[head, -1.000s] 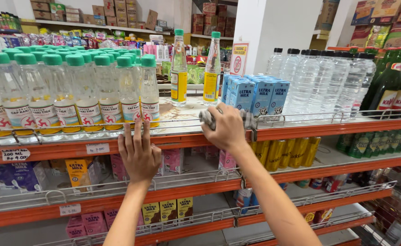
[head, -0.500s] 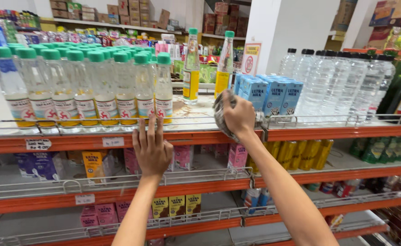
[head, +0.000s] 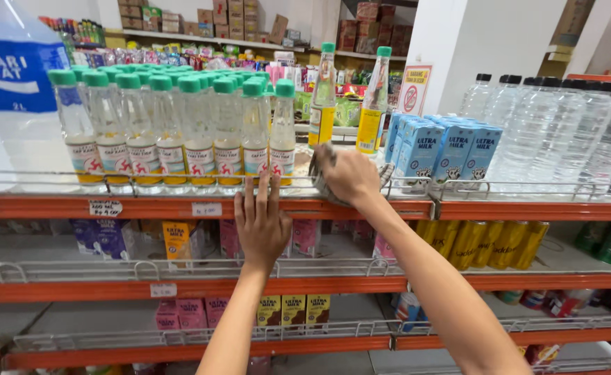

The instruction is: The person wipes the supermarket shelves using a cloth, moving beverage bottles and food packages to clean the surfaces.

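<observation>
Orange shelf rail (head: 180,206) holds the flat, open left hand (head: 262,223) while the right hand (head: 347,177), clenching a grey cloth (head: 321,167), has slid left toward green-capped bottles (head: 180,132).

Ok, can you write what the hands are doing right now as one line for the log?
left hand: flat on orange shelf edge | right hand: holding grey cloth on top shelf | nearby: green-capped bottles, blue milk cartons

Both arms are bare from the bottom edge of the view up to the hands; no sleeve, cuff, watch or bracelet shows on either forearm or wrist. The left hand (head: 262,223) wears no glove and no ring on the fingers that are visible. The right hand (head: 347,177) is likewise ungloved, and its knuckles and wrist carry no jewellery. Fingernails are short and unpainted.
</observation>
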